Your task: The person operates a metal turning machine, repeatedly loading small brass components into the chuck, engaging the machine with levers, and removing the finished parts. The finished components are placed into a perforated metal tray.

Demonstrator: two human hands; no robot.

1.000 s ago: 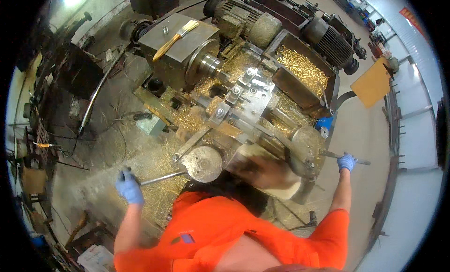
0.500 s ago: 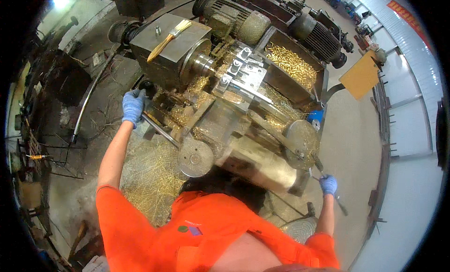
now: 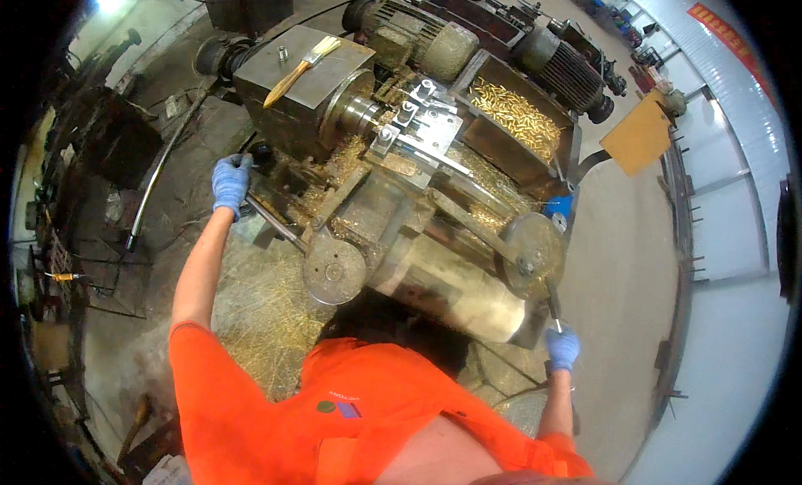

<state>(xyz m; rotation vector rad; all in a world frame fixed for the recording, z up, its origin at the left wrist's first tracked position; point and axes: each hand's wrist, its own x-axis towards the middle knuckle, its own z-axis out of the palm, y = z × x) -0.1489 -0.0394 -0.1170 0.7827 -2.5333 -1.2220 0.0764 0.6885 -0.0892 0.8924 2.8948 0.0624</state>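
My gloved left hand [image 3: 230, 184] is closed around the upper end of a steel lever [image 3: 277, 224], which slopes down to a round metal disc [image 3: 334, 272] on the small lathe-like machine. At the right, my gloved right hand [image 3: 563, 349] wraps round a second lever [image 3: 554, 304] below a larger disc [image 3: 533, 255]. Between the two discs lies the machine's slide, carrying a bright tool block [image 3: 430, 127] with clamps. The block stands beside the chuck [image 3: 361, 116], and brass-coloured chips cover the bed around it.
A paintbrush [image 3: 292, 81] and a small metal piece [image 3: 282, 54] lie on the headstock cover [image 3: 322, 80]. Behind the slide, a metal trough [image 3: 501, 142] holds many small brass parts [image 3: 518, 113]. Motors [image 3: 418, 38] stand at the back. Chips [image 3: 271, 335] litter the floor at left.
My right hand has moved left and down, swinging its lever more upright. The tool block and left disc have shifted left. My left hand has moved slightly left, still on its lever.
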